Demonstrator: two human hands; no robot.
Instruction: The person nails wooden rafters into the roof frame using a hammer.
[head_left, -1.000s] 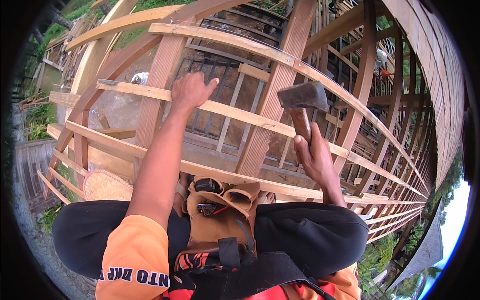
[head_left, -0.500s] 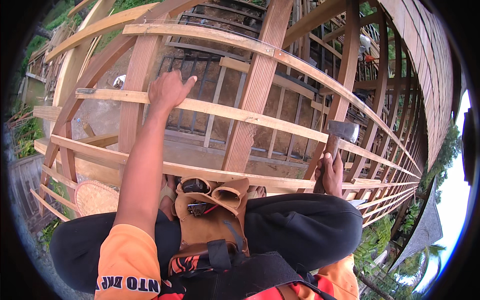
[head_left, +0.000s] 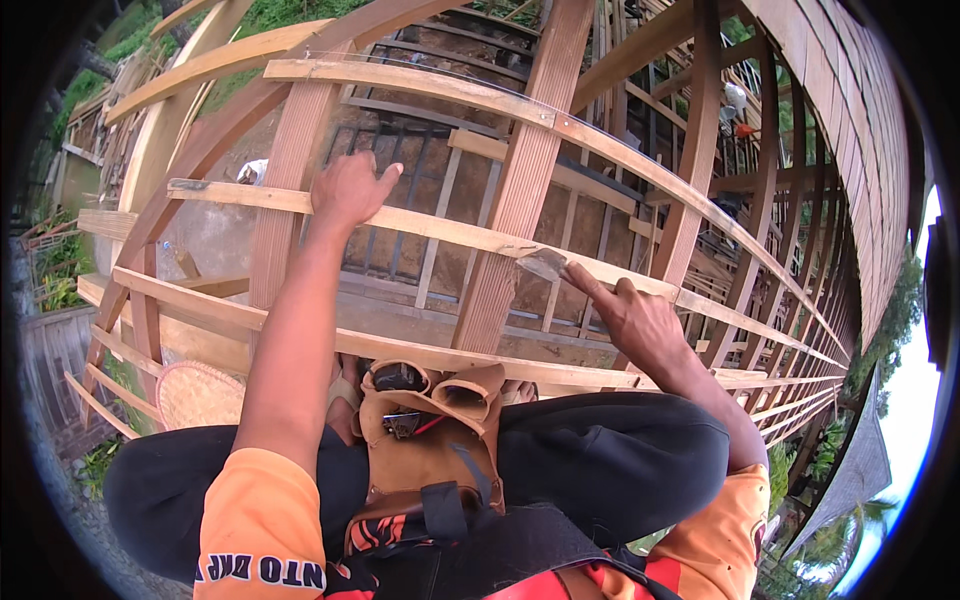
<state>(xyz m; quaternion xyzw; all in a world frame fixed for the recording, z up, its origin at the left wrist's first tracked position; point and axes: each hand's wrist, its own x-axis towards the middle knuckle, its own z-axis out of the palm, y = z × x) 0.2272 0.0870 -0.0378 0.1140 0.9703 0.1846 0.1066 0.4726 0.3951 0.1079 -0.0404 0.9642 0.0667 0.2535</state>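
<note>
My left hand rests over the middle wooden batten, with its fingers curled down out of sight and its thumb sticking out. In my right hand is a hammer. Its grey metal head is at the same batten, where that crosses a thick reddish rafter. My fingers mostly cover the handle. A small dark nail-like bit shows on the batten beside the hammer head, too small to be sure of. A brown leather tool pouch hangs between my knees, with tools in its pockets.
Another batten runs above and a lower one passes in front of my feet. Open gaps between rafters show the ground far below. A woven hat is at the left. Wooden shingles cover the roof slope at the right.
The hammer has swung down and left from its raised position onto the batten, my right arm reaching forward with it. My left hand keeps its place on the batten; the view has shifted slightly.
</note>
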